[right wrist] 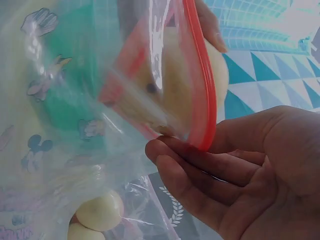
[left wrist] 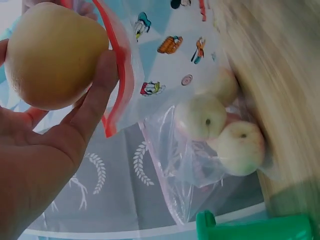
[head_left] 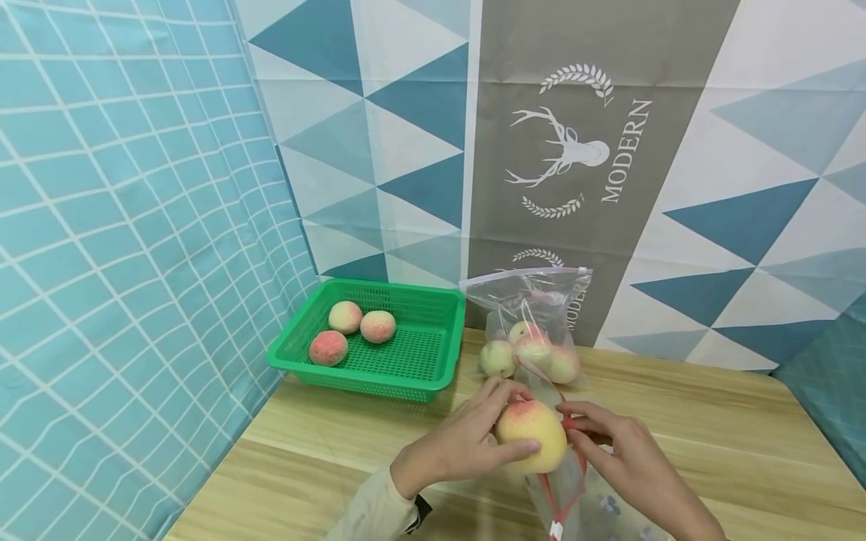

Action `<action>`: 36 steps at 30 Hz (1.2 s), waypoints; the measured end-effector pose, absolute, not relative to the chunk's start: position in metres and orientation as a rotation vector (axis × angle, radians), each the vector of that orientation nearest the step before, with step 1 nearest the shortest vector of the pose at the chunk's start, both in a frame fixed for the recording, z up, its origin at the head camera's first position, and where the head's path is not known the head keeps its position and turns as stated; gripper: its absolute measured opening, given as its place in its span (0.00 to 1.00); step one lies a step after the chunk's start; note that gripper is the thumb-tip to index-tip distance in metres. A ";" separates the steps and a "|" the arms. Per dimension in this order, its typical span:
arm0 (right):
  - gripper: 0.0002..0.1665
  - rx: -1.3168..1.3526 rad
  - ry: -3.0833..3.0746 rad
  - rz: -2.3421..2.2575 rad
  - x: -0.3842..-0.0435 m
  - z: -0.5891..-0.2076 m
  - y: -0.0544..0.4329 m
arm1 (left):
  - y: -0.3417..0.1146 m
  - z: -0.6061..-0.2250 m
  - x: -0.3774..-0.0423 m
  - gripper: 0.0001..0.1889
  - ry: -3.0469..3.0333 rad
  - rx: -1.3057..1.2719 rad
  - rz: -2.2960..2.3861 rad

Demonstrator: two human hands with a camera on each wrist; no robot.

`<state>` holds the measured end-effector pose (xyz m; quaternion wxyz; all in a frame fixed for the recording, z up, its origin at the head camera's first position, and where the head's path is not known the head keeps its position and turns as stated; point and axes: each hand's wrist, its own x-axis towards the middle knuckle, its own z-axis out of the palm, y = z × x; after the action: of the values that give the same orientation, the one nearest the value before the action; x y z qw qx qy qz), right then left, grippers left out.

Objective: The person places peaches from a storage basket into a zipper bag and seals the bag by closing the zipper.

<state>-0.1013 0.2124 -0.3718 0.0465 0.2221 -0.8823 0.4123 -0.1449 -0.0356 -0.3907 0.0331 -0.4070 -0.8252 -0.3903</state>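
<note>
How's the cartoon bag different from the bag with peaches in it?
The cartoon bag has a red rim; the peach bag has a pale one. The right hand pinches the cartoon bag, while the peach bag stands on the table. The cartoon bag shows printed pictures; the peach bag shows none. Both are see-through.

Red-edged printed clear-plastic bag (left wrist: 165, 65) looks glossy; round yellow-pink peach (head_left: 531, 439) looks matt; rectangular green plastic basket (head_left: 365, 384) shows slight sheen; light-brown tabletop (head_left: 724, 421) is wood-grained, smooth.
</note>
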 end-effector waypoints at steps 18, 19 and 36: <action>0.19 0.576 -2.554 1.118 -0.095 -0.366 0.214 | -0.036 -0.398 -0.151 0.26 -2.598 -1.171 -0.929; 0.19 0.565 -2.552 1.106 -0.094 -0.366 0.214 | -0.037 -0.397 -0.151 0.26 -2.606 -1.169 -0.909; 0.21 0.425 -2.261 0.869 -0.085 -0.358 0.201 | -0.041 -0.391 -0.146 0.28 -2.495 -1.117 -0.541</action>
<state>-0.0845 0.2010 -0.3580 0.3347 0.1629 -0.8663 0.3330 -0.1461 -0.0405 -0.3906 0.1768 -0.3946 -0.8812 -0.1910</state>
